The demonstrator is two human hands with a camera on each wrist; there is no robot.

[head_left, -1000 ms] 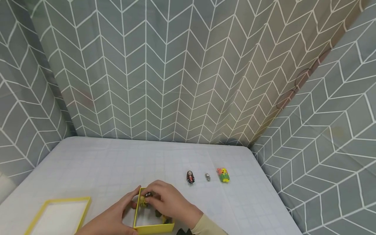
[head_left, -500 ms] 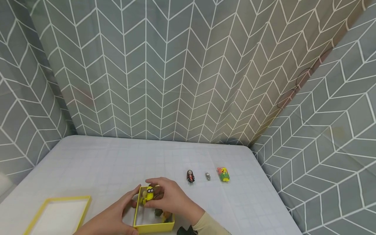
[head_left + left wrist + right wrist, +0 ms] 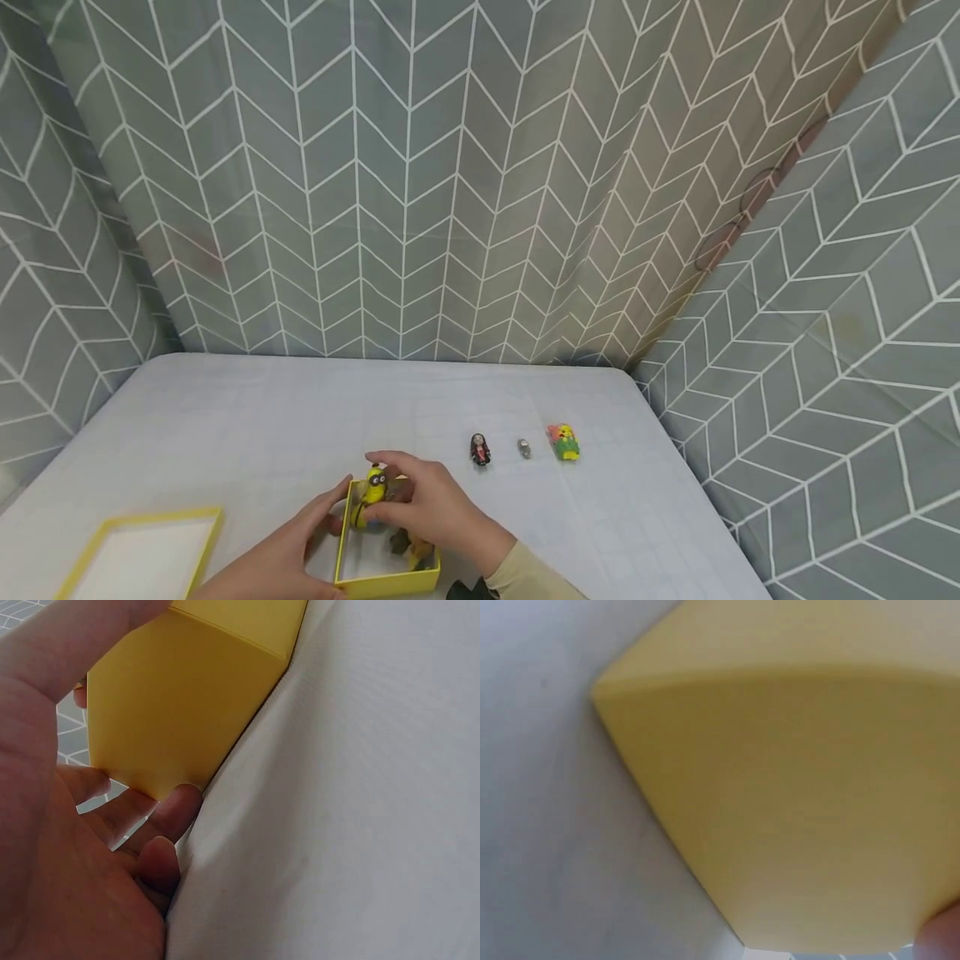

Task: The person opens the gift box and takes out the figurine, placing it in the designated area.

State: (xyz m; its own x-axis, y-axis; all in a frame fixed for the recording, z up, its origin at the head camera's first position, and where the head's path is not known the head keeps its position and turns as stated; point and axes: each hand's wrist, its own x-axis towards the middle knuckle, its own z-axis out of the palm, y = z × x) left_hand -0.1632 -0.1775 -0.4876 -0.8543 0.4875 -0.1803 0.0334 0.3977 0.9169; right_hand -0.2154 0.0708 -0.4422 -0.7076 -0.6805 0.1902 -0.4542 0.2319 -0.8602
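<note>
My left hand (image 3: 288,546) grips a yellow open-topped box (image 3: 390,585) from its left side, thumb at the near corner and fingers round the far corner. In the left wrist view that hand (image 3: 82,825) spans the box's yellow outer wall (image 3: 172,705). My right hand (image 3: 442,510) pinches a yellow Minion figure (image 3: 373,492) with goggles, upright over the far left part of the box. Lower in the box lie a dark figure (image 3: 400,542) and an orange-brown figure (image 3: 420,553), partly behind the right hand. The right wrist view is mostly filled by the box's wall (image 3: 780,795).
A white-lined yellow lid (image 3: 142,554) lies on the white-covered table (image 3: 315,408) at left. Farther right, a dark-haired doll (image 3: 480,450), a small grey figure (image 3: 524,448) and a green, yellow and pink toy (image 3: 564,442) form a row. Something black (image 3: 471,590) sits beside the right sleeve.
The Minion figure has come up from inside the box and turned upright in my right hand, its face now showing. My left hand keeps its grip; the head view has shifted slightly.
</note>
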